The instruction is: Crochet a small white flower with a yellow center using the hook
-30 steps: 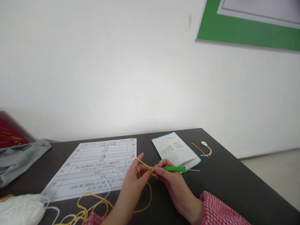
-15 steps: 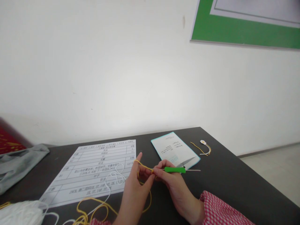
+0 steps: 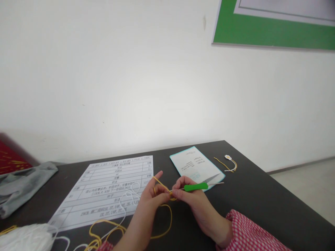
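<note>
My right hand (image 3: 192, 195) grips a crochet hook (image 3: 196, 187) by its green handle, the shaft pointing left. My left hand (image 3: 151, 200) pinches yellow yarn (image 3: 171, 218) close to the hook's tip, with its index finger raised and a strand running over it. A small yellow loop sits where the fingertips of both hands almost meet; its stitches are too small to make out. From the left hand the yarn drops in a curve to the dark table (image 3: 243, 209).
A printed chart (image 3: 104, 195) lies at left, crossed by loose white yarn (image 3: 128, 197). A white yarn ball (image 3: 28, 238) and grey cloth (image 3: 26, 184) lie further left. Scissors (image 3: 210, 178) rest on a pale card (image 3: 195, 164). A small white flower (image 3: 228, 157) with yarn tails lies at right.
The outer end of the hook has tilted upward with my right hand. My left hand has turned slightly, and the yarn below it hangs in a wider loop.
</note>
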Available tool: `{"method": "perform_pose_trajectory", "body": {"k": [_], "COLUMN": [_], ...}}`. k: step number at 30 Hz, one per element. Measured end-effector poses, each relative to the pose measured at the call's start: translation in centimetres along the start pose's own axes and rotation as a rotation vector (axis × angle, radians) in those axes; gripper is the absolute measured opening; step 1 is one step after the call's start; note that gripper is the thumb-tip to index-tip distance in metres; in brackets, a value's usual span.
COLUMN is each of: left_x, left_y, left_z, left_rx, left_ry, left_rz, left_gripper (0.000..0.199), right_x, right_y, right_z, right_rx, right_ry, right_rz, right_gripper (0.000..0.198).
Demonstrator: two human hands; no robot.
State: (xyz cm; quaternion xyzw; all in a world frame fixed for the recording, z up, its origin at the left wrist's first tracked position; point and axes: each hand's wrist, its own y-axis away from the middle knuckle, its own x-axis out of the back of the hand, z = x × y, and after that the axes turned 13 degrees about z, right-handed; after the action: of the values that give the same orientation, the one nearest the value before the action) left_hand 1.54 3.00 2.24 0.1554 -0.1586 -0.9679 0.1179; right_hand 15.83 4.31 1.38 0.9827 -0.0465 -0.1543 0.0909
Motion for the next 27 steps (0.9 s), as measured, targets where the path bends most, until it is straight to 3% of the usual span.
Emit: {"method": "perform_pose_trajectory", "body": {"k": [7, 14, 18, 27], "left_x": [0.1, 0.7, 1.2, 0.3], "left_y": [0.2, 0.7, 0.5, 0.3], "left_z": [0.6, 2.2, 2.6, 1.4], "left_rx": [0.311, 0.459, 0.427, 0.118], "left_ry": [0.116, 0.126, 0.087, 0.046], "left_rz": [-0.109, -0.327, -0.338, -0.150], "left_gripper": [0.058, 0.032, 0.044, 0.074], "right_x": [0.1, 0.1, 0.2, 0.3], "right_y": [0.2, 0.7, 0.6, 0.0], "right_z": [-0.4, -0.8, -0.7, -0.2], "right_rx": [0.003, -0.026, -0.021, 0.020], "right_ry": [-0.013, -0.067, -0.078, -0.072], "right_rz": [-0.061, -0.144, -0.145, -0.030], "right_gripper": [0.017, 0.016, 0.016, 0.017]}}
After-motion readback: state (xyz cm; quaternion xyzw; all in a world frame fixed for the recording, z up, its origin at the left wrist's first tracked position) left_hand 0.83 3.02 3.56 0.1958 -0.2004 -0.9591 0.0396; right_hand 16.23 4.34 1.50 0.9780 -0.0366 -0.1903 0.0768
